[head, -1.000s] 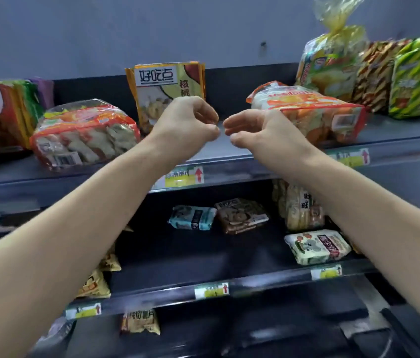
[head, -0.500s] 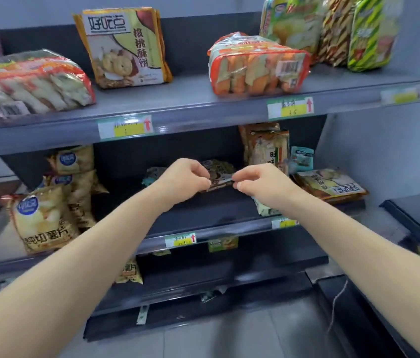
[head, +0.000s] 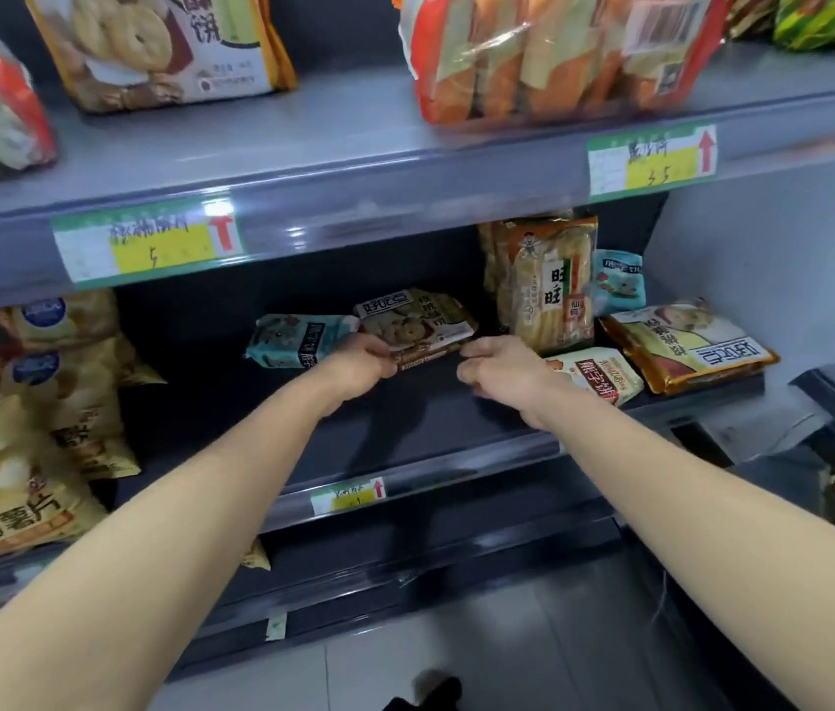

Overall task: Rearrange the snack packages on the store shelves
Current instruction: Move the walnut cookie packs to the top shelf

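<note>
A brown cookie package (head: 415, 320) lies flat on the middle shelf (head: 405, 433), toward its back. My left hand (head: 361, 359) grips the package's near left corner with curled fingers. At the near right corner, my right hand (head: 497, 366) pinches the package's edge, its fingers also curled. A teal snack pack (head: 297, 338) lies just left of the cookie package and touches it.
An upright rice cracker bag (head: 548, 289), a small teal bag (head: 618, 279), a white biscuit pack (head: 600, 374) and a flat yellow cookie pack (head: 687, 346) crowd the shelf's right end. Chip bags (head: 10, 479) stand at the left. The upper shelf (head: 405, 197) overhangs, carrying bigger bags.
Both hands came down from the upper shelf to the middle shelf and reached in to the brown cookie package. The view dropped and moved closer.
</note>
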### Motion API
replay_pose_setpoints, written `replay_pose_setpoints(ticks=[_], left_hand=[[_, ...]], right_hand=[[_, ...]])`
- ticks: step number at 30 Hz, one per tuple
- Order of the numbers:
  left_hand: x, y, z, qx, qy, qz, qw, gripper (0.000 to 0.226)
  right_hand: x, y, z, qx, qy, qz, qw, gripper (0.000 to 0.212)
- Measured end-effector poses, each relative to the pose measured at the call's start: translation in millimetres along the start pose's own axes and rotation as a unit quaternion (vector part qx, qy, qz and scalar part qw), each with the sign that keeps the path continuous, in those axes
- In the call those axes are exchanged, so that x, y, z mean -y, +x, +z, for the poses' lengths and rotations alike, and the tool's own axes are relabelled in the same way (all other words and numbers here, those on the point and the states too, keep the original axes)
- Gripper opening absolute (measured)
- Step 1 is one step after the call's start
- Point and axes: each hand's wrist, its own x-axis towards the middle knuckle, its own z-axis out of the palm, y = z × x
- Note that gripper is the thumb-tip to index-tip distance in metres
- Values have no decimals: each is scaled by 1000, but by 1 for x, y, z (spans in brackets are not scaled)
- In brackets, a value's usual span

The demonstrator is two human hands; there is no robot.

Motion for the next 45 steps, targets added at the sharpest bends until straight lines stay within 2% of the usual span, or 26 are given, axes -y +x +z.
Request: replay_pose_setpoints(ticks=[3,5,8,10,14,17,21,24,27,29,31,32,35,38,40,42,45], left_hand=[[5,29,0,2,12,13,1000,20],[8,45,3,5,-21,9,1000,11],[14,62,9,15,-73,-7,997,36],[21,73,13,24,-112,-32,993,43],[31,86,17,43,-215,-87,972,31],[35,89,19,30,-257,-101,961,30],[37,85,23,31,-263,-103,959,33],[44,80,23,34,-245,-113,962,32],[55,75,20,37,-212,-138,967,18],[60,70,20,41,-193,-158,968,9],[63,65,23,36,-184,-161,969,15],[63,62,24,30,-185,-159,969,17],[61,46,28,11,-170,-138,976,23],[61,27,29,-18,-177,-120,977,28],[63,9,29,-36,-204,-124,970,30],[61,-13,30,-57,-220,-122,966,32],[52,-48,30,-84,-238,-110,961,36]], right_hand=[[-1,31,6,-19,-20,2,1000,41],[-1,51,8,-33,-30,-5,999,34],[-3,78,12,-48,-13,-3,999,36],[-4,94,15,-43,-2,15,999,41],[-13,124,23,-21,80,64,994,44],[-19,136,26,-45,108,99,988,49],[-29,144,23,-77,28,118,990,66],[-30,140,19,-81,-43,129,987,56],[-30,126,23,-27,-132,137,981,45],[-31,118,28,-56,-195,144,969,44],[-30,110,33,-107,-241,153,952,47],[-33,109,35,-121,-229,149,954,50],[-34,94,37,-120,-99,134,979,59],[-38,72,36,-125,-39,137,982,66],[-41,52,36,-107,7,137,985,47],[-43,29,33,-80,69,139,985,17],[-40,-10,27,-63,127,126,982,13]])
